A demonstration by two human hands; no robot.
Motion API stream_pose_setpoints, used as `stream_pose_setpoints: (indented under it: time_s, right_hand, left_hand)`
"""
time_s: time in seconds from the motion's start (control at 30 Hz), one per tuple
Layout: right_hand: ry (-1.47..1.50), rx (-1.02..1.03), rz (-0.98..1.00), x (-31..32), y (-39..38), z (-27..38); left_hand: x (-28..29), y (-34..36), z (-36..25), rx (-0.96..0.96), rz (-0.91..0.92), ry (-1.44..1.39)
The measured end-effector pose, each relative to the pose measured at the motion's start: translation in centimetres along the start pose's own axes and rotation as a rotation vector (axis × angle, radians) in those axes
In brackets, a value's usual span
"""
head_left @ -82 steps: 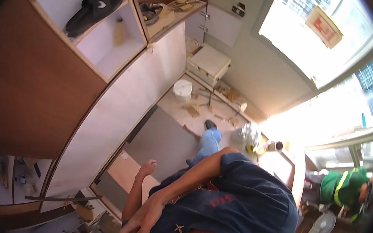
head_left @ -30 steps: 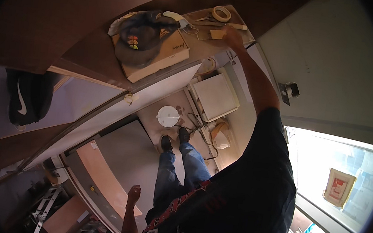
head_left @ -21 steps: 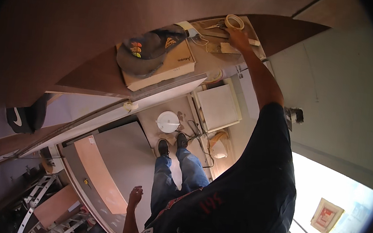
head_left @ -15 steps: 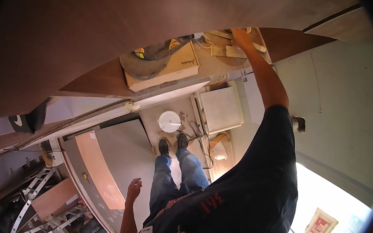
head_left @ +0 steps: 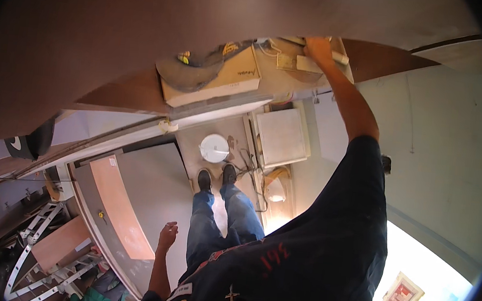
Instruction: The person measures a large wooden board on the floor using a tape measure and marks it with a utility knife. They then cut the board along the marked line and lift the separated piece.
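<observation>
My right hand (head_left: 319, 52) reaches up onto a shelf (head_left: 286, 79) among small wooden pieces (head_left: 309, 65) and cords (head_left: 268, 49). The overhanging brown panel (head_left: 179, 9) hides its fingertips and whatever they touch. A dark cap (head_left: 187, 73) lies on a cardboard box (head_left: 234, 76) left of that hand. My left hand (head_left: 167, 234) hangs beside my left leg, its fingers loosely bent and apart, holding nothing visible.
On the floor are a white bucket (head_left: 214, 146) by my feet, a long plywood strip (head_left: 118, 205) and cords. A white box-like unit (head_left: 280, 136) stands against the wall. Folding ladders (head_left: 45, 223) and boards lie lower left; a bright window (head_left: 428, 270) is lower right.
My right hand went up to the shelf, then moved farther in under the overhanging panel, which now covers the tape roll and scissors seen earlier. My left hand still hangs low.
</observation>
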State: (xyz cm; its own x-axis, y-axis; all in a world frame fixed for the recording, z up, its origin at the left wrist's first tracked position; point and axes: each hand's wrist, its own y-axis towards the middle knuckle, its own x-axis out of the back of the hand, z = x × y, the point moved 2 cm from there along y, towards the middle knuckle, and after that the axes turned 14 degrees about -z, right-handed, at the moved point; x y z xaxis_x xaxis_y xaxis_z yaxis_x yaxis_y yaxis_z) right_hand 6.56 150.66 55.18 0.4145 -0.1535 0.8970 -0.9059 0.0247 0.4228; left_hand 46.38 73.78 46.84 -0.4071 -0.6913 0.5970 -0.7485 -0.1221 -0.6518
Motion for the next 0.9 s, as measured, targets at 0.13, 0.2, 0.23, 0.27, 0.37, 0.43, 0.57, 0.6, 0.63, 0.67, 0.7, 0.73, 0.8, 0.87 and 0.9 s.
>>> stream_pose_setpoints:
  time_s: [0.13,0.2,0.23,0.27,0.37,0.43,0.57,0.6,0.63,0.67,0.7,0.73,0.8,0.87,0.9]
  right_hand:
    - [0.166,-0.107,0.111,0.6,0.7,1.3]
    - [0.118,-0.102,0.121,-0.1,1.3,0.9]
    - [0.102,-0.097,0.133,-0.6,1.1,1.3]
    - [0.082,-0.090,0.156,-0.4,1.5,1.7]
    - [0.016,-0.015,0.145,0.3,2.5,1.6]
    - [-0.042,0.102,0.032,0.1,2.0,1.1]
    - [-0.037,0.166,-0.022,0.1,1.0,0.9]
    - [-0.017,0.120,0.049,0.5,1.2,1.1]
    - [0.007,0.082,0.124,1.2,1.0,1.5]
    - [0.002,0.141,0.094,2.3,0.9,1.8]
    - [-0.013,0.196,0.057,3.4,0.8,1.3]
    - [0.008,0.203,-0.029,3.8,0.6,0.3]
    - [0.076,0.153,-0.054,4.5,1.2,-0.6]
    - [0.112,0.041,0.079,6.3,1.6,0.8]
    - [0.182,0.049,0.086,7.0,1.3,1.7]
  left_hand:
    - [-0.4,-1.0,1.0,0.090,0.018,-0.083]
    - [-0.9,0.3,2.3,0.057,0.056,-0.045]
    - [-0.9,-0.2,2.3,0.080,0.049,-0.065]
    - [-0.6,-0.3,1.5,0.069,0.045,-0.061]
    - [0.0,0.7,-0.7,0.018,0.019,-0.055]
    - [0.5,1.7,-1.5,-0.035,-0.012,-0.057]
    - [1.0,2.9,-1.1,-0.068,-0.086,-0.094]
    - [1.2,2.7,-1.5,-0.058,-0.085,-0.093]
    - [1.2,2.0,-1.7,-0.039,-0.088,-0.093]
    - [1.0,1.8,-0.7,-0.045,-0.093,-0.072]
    - [0.9,1.3,-0.2,-0.029,-0.075,-0.062]
    - [0.6,1.3,-0.2,-0.027,-0.052,-0.056]
    - [0.1,1.5,0.7,-0.024,-0.015,0.002]
    - [-0.2,0.7,1.9,-0.034,-0.044,0.009]
    - [-0.3,0.2,2.4,-0.036,-0.055,0.016]
